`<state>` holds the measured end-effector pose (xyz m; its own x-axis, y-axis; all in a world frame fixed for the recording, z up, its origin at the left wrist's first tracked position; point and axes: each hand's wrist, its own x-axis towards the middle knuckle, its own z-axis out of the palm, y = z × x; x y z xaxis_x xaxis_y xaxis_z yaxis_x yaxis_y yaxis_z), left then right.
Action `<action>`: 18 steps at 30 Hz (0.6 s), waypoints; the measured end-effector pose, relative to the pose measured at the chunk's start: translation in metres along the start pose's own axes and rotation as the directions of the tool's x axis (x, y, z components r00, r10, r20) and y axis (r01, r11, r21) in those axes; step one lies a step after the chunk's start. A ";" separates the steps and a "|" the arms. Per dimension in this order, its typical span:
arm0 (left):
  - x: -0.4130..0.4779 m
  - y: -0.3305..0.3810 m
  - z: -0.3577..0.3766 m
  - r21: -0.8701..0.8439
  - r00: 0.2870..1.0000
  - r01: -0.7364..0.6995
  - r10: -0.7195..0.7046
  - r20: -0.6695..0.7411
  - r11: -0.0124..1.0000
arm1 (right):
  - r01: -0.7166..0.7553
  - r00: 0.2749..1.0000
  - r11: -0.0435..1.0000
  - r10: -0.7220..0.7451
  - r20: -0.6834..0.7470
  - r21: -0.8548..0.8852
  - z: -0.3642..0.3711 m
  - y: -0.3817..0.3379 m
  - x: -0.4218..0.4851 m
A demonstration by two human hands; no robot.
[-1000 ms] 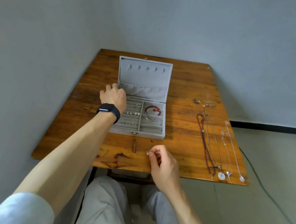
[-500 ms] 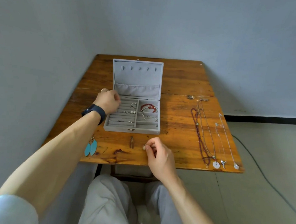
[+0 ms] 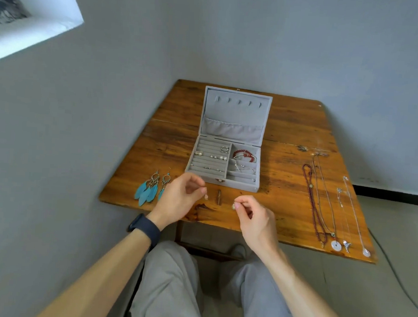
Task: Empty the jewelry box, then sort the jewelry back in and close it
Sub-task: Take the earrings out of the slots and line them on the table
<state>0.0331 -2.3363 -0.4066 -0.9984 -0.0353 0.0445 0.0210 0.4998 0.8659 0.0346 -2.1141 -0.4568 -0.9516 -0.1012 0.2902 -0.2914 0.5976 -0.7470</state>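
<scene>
Grey velvet box (image 3: 232, 115), lid upright, on grained wooden desk (image 3: 290, 129). Fingers curled: left hand (image 3: 176, 201) pinches small earring (image 3: 206, 196); right hand (image 3: 257, 219) pinches second earring (image 3: 234, 206).

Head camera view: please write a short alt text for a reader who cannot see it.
The left hand and the right hand each pinch a small earring over a wooden table, before an open grey jewelry box that holds small silver pieces and a red bead bracelet. Blue feather earrings lie to its left, several necklaces to its right.

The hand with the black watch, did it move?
Yes. The left hand pulled back from the open grey jewelry box toward the wooden table's near edge.
</scene>
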 end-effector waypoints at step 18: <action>-0.002 -0.017 -0.006 0.207 0.978 -0.027 -0.016 0.206 0.978 | 0.168 0.955 0.980 -0.135 0.265 -0.105 0.005 -0.036 0.008</action>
<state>0.0351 -2.3494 -0.4183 -0.9880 0.1359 -0.0733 0.0369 0.6688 0.7425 0.0368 -2.1403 -0.4309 -0.8949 -0.3883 0.2198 -0.4354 0.6522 -0.6206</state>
